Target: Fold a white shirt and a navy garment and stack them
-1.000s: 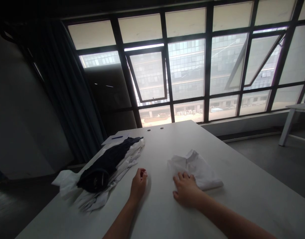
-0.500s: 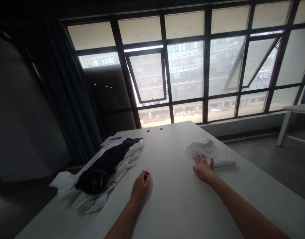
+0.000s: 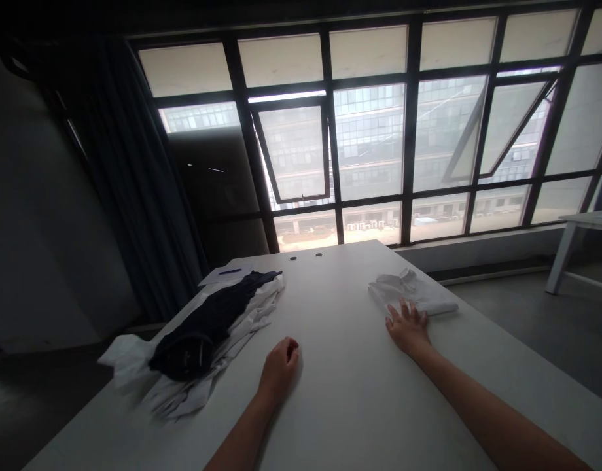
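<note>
Surface: white table [image 3: 340,373] under both hands, two round inserts at its far end, ahead of the hands. Room: dark-framed windows [image 3: 368,140] beyond the hands, two panes tilted out; dark curtain [image 3: 139,190] ahead and left of the left hand; second table [image 3: 586,218] far off to the right of the right hand.

Left hand [image 3: 280,367]: fingers loosely curled; cannot tell whether the fingertips meet. To its left, dark garment [image 3: 215,317] over crumpled white cloth [image 3: 180,400]; paper [image 3: 207,279] and pen [image 3: 230,271] farther ahead.

Right hand [image 3: 407,326]: fingers spread, fingertips at the near edge of folded white garment [image 3: 404,286], which lies just ahead of it.

Versus 1.0 s ago: folded garment and right hand both farther ahead and rightward; left hand nearly unchanged.
</note>
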The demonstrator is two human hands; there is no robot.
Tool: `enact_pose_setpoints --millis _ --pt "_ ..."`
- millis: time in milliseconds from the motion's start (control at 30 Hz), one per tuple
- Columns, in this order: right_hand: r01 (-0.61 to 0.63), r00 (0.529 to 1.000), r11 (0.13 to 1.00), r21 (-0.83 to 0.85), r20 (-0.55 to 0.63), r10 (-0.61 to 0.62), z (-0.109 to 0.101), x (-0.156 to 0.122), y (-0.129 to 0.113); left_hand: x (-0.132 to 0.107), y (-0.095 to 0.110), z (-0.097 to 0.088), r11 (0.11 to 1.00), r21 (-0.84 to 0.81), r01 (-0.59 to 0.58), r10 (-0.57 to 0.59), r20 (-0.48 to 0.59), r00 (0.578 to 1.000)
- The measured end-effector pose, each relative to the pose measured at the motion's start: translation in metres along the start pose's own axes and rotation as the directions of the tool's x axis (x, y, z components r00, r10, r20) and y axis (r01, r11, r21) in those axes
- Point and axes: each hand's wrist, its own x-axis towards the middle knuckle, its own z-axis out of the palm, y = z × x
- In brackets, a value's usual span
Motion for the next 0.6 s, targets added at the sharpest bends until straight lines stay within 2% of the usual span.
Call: enact_pose_setpoints --millis 133,233,400,600 --pt "0.095 0.988 0.995 0.041 0.117 -0.099 0.004 -0.019 0.010 -0.001 0.002 -0.001 1.000 0.019 0.003 -0.003 0.002 1.000" --pt "0.117 0.966 0.990 0.084 0.220 -0.133 0.002 -0.021 0.019 -0.001 0.004 -0.002 0.999 0.039 0.005 -0.005 0.003 1.000" --pt "0.089 0.940 0.990 0.107 0.321 -0.119 -0.005 -0.005 0.019 -0.002 0.007 -0.002 0.999 0.054 -0.009 0.009 0.008 1.000" --pt "0.051 0.938 0.993 0.108 0.336 -0.084 0.000 0.027 0.020 -0.003 0.008 -0.004 0.997 0.070 -0.035 0.034 0.009 0.999"
